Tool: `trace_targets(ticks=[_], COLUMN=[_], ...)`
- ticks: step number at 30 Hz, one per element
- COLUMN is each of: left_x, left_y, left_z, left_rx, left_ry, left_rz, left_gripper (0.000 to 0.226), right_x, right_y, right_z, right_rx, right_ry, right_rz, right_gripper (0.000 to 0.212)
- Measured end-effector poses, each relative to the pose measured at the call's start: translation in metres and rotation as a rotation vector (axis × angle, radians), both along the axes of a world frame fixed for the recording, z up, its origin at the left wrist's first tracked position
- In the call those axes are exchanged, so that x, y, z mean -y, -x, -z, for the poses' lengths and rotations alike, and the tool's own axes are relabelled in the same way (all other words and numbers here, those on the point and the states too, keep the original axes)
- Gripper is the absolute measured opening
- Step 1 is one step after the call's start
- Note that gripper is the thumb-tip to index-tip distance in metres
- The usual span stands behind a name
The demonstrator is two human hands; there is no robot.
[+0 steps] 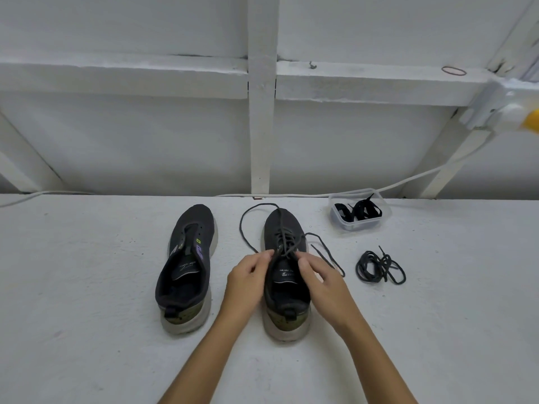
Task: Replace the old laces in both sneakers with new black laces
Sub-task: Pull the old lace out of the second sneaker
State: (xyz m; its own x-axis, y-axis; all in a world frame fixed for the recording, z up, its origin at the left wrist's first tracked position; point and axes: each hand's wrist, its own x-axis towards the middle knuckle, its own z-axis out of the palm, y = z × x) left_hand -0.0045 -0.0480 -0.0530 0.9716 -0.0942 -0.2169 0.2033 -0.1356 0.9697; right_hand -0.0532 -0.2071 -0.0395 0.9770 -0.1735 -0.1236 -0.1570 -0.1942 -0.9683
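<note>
Left hand (pixel 248 275) and right hand (pixel 316 277) reaching forward, each grip pinching the laced sneaker's (pixel 287 275) lace (pixel 284 240)

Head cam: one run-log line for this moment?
stage: unlacing right sneaker | left hand, right hand: pinching its old lace | left sneaker: unlaced | removed lace: on floor | new laces: in tub

Bare table (pixel 87 287) beyond left sneaker (pixel 186 266)

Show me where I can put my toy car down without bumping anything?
Left of the unlaced sneaker is bare. So is the near surface beside both arms. It's crowded right of the laced sneaker: loose lace pile and tub.
</note>
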Motion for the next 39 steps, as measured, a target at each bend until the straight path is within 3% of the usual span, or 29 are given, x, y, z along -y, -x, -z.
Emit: trace_targets(ticks=[3, 8, 13, 15, 20, 25, 29, 34, 39], left_x=[-0.003, 0.001, 0.004, 0.002, -0.005, -0.006, -0.003, -0.013, -0.006], left_y=[-0.011, -0.029, -0.042, -0.046, -0.043, -0.037, -0.039, -0.037, -0.032], left_z=[-0.004, -0.016, -0.028, -0.032, -0.020, -0.017, -0.028, -0.014, -0.014], left_rx=[0.007, -0.082, 0.056, 0.107, -0.070, 0.026, -0.074, -0.054, -0.013], left_ry=[-0.069, -0.071, -0.423, -0.457, -0.224, -0.221, -0.099, -0.118, -0.091], left_rz=[0.089, 0.131, 0.258, 0.263, 0.287, 0.244, 0.078, 0.298, 0.151], left_gripper=[0.014, 0.006, 0.017, 0.018, 0.017, 0.013, 0.020, 0.015, 0.018], right_x=[-0.012, -0.015, -0.017, -0.017, -0.018, -0.017, -0.018, -0.018, -0.017], right_y=[0.003, 0.007, 0.006, 0.006, 0.007, 0.006, 0.006, 0.005, 0.006], right_z=[0.009, 0.010, 0.007, 0.010, 0.014, 0.017, 0.017, 0.017, 0.020], right_rx=[0.055, 0.031, 0.013, 0.002, -0.008, 0.003, -0.001, 0.008, -0.001], right_ry=[0.086, 0.039, 0.049, 0.039, -0.007, -0.004, 0.003, -0.012, -0.006], right_rz=[0.029, 0.020, 0.041, 0.060, 0.083, 0.101, 0.097, 0.100, 0.098], right_gripper=[0.031, 0.035, 0.032, 0.033, 0.029, 0.030, 0.031, 0.030, 0.034])
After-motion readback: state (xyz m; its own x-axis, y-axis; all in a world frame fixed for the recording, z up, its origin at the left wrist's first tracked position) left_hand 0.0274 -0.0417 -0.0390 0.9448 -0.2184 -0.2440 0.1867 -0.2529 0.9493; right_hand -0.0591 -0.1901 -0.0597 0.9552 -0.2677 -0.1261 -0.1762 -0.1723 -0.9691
